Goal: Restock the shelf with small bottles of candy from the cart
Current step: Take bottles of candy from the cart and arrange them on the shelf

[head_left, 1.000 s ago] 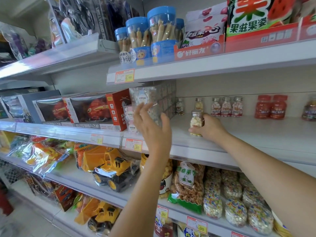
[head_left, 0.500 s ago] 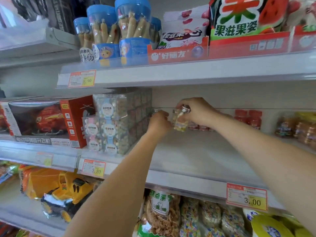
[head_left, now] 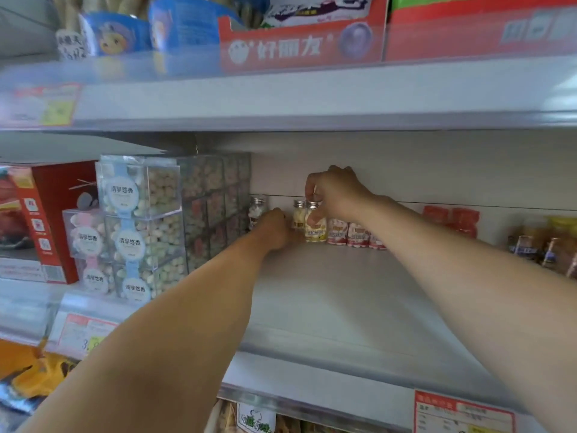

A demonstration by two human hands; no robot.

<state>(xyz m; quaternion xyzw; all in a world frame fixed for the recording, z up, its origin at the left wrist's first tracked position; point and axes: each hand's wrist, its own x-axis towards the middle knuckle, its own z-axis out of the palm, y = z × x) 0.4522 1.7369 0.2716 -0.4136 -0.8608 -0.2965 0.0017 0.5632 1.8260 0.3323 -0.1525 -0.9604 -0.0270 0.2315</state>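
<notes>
light: soft and even, kinda daylight-ish, nothing harsh | shadows: dark band under the upper shelf (head_left: 312, 98), corner behind the clear boxes (head_left: 215, 207) goes murky | blur: price tag (head_left: 43, 104) top left totally smeared, jars (head_left: 546, 242) far right mushy | edges: wide-angle bend, shelf lines bow | glare: faint sheen on the shelf board (head_left: 343, 292)

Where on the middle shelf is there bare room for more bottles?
Bare: front and middle of the shelf, between clear candy boxes and brown jars. Crowded: the back wall, where the right hand holds a yellow bottle beside pink bottles.
</notes>
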